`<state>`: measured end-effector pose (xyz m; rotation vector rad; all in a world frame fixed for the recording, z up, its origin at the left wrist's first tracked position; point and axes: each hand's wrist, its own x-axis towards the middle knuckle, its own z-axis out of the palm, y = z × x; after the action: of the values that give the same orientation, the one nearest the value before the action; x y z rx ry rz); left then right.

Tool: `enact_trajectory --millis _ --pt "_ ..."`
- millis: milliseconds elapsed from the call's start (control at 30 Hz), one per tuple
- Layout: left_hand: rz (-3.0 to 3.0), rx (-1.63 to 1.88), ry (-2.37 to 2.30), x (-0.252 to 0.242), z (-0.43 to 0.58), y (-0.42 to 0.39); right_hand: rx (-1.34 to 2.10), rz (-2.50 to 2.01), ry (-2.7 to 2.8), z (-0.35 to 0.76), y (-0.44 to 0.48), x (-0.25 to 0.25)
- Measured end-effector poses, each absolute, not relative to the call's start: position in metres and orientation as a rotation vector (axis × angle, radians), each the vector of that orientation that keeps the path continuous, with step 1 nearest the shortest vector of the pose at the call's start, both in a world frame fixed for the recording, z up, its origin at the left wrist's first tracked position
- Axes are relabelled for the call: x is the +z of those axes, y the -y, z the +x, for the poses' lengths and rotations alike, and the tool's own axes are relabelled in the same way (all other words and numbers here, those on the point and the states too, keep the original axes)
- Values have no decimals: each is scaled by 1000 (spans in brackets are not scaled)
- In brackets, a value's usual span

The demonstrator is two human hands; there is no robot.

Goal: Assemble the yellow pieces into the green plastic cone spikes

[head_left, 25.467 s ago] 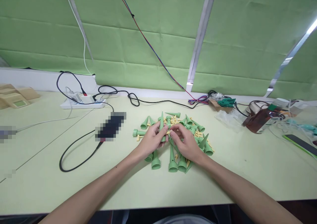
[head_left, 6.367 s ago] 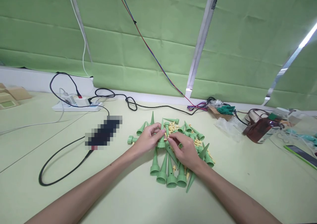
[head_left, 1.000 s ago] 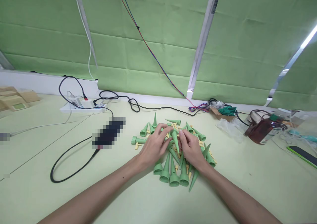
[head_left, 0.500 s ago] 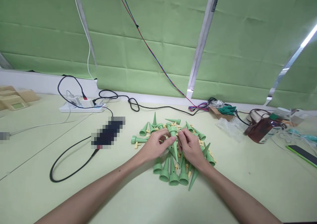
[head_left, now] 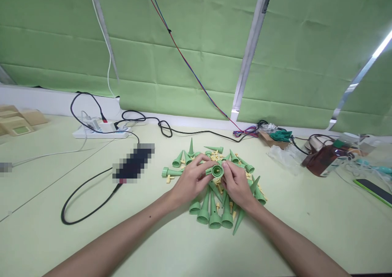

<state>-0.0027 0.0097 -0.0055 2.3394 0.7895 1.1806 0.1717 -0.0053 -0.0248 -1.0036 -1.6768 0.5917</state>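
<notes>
A heap of green plastic cone spikes [head_left: 214, 215] and small yellow plugs [head_left: 219, 190] lies on the pale green table [head_left: 171, 244]. Both my hands meet over the heap. My left hand [head_left: 192, 180] and my right hand [head_left: 236, 183] are closed on one green cone [head_left: 217, 171] between them. Its round open end is turned up toward the camera. Several cones lie in a row just below my hands, wide ends toward me.
A blurred dark device [head_left: 133, 164] with a black cable [head_left: 81, 215] lies left of the heap. A white power strip [head_left: 99, 132] sits at the back left, a brown bag [head_left: 323, 158] and a phone [head_left: 373, 190] at the right. Green blinds hang behind.
The cone held between my hands has tipped from pointing down at the heap to showing its open end toward the camera. Both hands stay over the heap.
</notes>
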Motion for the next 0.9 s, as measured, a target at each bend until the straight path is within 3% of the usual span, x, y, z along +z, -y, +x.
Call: enact_trajectory --millis 367,900 --pt "2320 1264 -962 -7 -3 -11 549 -1026 1669 170 6 -24" --pt "1769 974 -804 1 -2 -14 605 -1010 1669 172 4 -23"
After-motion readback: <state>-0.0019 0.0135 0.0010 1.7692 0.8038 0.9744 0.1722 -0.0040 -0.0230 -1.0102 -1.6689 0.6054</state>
